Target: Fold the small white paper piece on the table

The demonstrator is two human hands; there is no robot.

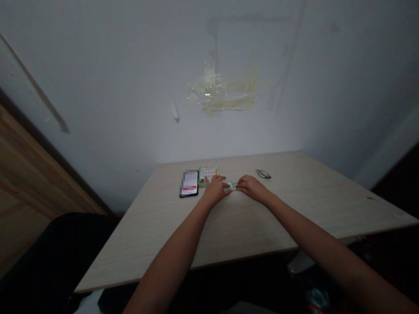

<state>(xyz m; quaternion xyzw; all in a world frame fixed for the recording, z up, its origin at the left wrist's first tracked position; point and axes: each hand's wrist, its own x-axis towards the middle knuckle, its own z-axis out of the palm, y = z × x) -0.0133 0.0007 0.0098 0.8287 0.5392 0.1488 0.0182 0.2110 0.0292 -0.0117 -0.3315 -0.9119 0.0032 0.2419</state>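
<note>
Between my two hands lies a small strip of green and white printed paper (232, 186), low on the table top. My left hand (214, 190) holds the strip's left end at thumb and forefinger, its other fingers spread toward a printed leaflet (209, 171). At the strip's right end, the fingers of my right hand (253, 187) are drawn together on the paper. Part of the strip is hidden under the fingers. The leaflet, white with green and coloured print, lies just beyond my left hand and is partly covered by it.
A phone (190, 185) with a lit, partly blurred screen lies left of the leaflet. Right of my right hand is a small dark, shiny packet (263, 174). The pale wooden table (157, 226) meets a wall (131, 87) bearing tape remnants (225, 98).
</note>
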